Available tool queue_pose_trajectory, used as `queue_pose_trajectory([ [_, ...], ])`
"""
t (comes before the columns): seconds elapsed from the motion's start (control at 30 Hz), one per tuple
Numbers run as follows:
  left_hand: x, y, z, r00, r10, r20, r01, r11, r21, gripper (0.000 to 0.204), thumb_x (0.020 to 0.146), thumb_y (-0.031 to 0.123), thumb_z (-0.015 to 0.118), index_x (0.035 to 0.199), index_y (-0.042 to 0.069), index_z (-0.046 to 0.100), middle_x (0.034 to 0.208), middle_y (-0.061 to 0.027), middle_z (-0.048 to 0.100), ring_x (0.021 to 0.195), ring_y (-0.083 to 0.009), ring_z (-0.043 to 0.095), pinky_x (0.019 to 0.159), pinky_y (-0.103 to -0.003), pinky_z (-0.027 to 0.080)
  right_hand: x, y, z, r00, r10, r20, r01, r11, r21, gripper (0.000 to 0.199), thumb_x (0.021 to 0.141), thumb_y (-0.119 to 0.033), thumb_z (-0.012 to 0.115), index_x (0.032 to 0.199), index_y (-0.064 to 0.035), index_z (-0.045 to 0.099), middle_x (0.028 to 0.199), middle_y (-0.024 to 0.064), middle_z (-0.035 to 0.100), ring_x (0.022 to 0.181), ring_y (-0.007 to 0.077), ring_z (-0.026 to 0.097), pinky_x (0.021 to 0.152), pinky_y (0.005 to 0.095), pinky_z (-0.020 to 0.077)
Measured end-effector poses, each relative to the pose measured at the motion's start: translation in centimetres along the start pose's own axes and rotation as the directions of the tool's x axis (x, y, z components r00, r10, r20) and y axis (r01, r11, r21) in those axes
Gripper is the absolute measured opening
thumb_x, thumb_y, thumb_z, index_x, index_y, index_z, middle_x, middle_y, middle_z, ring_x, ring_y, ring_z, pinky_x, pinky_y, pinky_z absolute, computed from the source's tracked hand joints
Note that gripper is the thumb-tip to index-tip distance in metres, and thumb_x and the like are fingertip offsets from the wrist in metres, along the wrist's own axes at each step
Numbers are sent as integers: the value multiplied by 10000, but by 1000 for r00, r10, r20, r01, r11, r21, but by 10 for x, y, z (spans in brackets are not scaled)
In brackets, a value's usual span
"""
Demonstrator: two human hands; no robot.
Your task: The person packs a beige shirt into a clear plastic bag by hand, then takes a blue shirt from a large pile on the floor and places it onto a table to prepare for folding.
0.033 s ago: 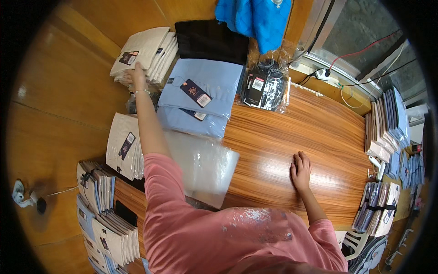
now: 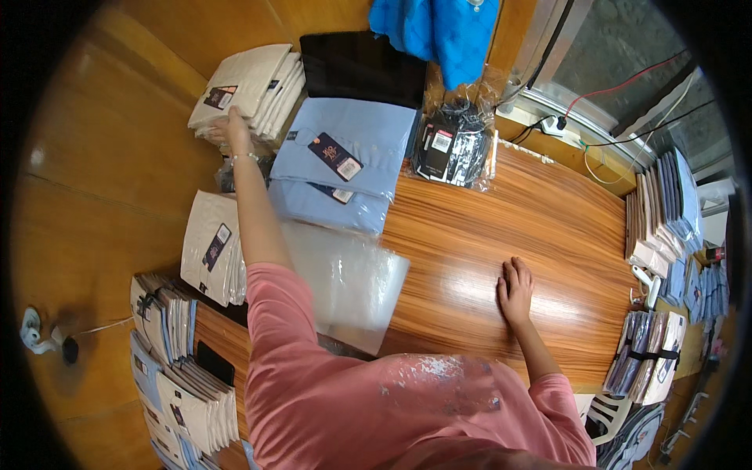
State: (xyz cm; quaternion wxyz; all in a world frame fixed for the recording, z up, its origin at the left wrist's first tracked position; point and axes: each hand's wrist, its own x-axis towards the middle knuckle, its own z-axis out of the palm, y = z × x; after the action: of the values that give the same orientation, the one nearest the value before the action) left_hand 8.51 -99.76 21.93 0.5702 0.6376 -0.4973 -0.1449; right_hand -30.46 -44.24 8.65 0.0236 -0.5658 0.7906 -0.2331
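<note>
My left hand [image 2: 231, 135] is at the near edge of a stack of folded cream shirts [image 2: 254, 74] in clear bags, at the far left. Its thumb side lies on top and the other fingers curl at the edge, partly hidden. A dark tag lies on the top shirt. To its right are folded light blue shirts [image 2: 368, 129] with dark tags. Under my left forearm lies a pile of clear plastic bags [image 2: 356, 282], beside more cream shirts [image 2: 205, 227]. My right hand [image 2: 515, 290] rests on the wood-grain table [image 2: 470, 235], fingers stretched out, holding nothing.
Bagged black items [image 2: 450, 149] sit at the table's far side, below a hanging blue cloth [image 2: 446, 39]. Folded shirts [image 2: 188, 399] are piled at lower left. More shirt stacks [image 2: 646, 211] and a strapped bundle [image 2: 642, 356] line the right. Cables [image 2: 580, 125] run along the window ledge.
</note>
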Motion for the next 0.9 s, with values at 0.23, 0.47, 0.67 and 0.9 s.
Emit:
queue_pose_trajectory([
  [0.23, -136, 24, -16, 891, 454, -2, -452, 886, 107, 761, 755, 288, 614, 1309, -76, 240, 1359, -298, 216, 1286, -400, 158, 1058, -447, 103, -10, -1, -2, 999, 37, -9, -37, 999, 27, 329, 822, -167, 516, 1122, -30, 516, 1222, 160, 451, 1175, 306, 379, 994, 441, 240],
  [0.47, -191, 79, -44, 880, 475, 21, -475, 880, -21, 530, 769, 190, 604, 1220, 18, 386, 1232, -199, 390, 1181, -341, 318, 1008, -422, 215, -12, -7, 6, 1000, 5, -4, -5, 1000, 27, 326, 824, -177, 526, 1118, -35, 521, 1220, 176, 449, 1161, 315, 390, 987, 447, 234],
  [0.67, -424, 130, -31, 757, 383, 529, -65, 850, -523, 440, 853, 61, 507, 1260, -2, 349, 1282, -155, 391, 1197, -265, 369, 1014, -356, 267, -17, 13, 1, 995, 34, -94, -30, 999, 45, 315, 790, -203, 547, 1059, -37, 540, 1167, 159, 477, 1134, 306, 414, 972, 441, 270],
  [0.9, -654, 241, -122, -485, 503, 715, -6, 816, -578, 490, 855, 112, 499, 1299, 3, 321, 1269, -184, 419, 1190, -262, 392, 1005, -354, 284, -33, 60, 12, 897, -103, -430, 256, 913, 317, 479, 732, -357, 604, 1062, -17, 531, 1101, 213, 518, 1024, 356, 469, 895, 430, 355],
])
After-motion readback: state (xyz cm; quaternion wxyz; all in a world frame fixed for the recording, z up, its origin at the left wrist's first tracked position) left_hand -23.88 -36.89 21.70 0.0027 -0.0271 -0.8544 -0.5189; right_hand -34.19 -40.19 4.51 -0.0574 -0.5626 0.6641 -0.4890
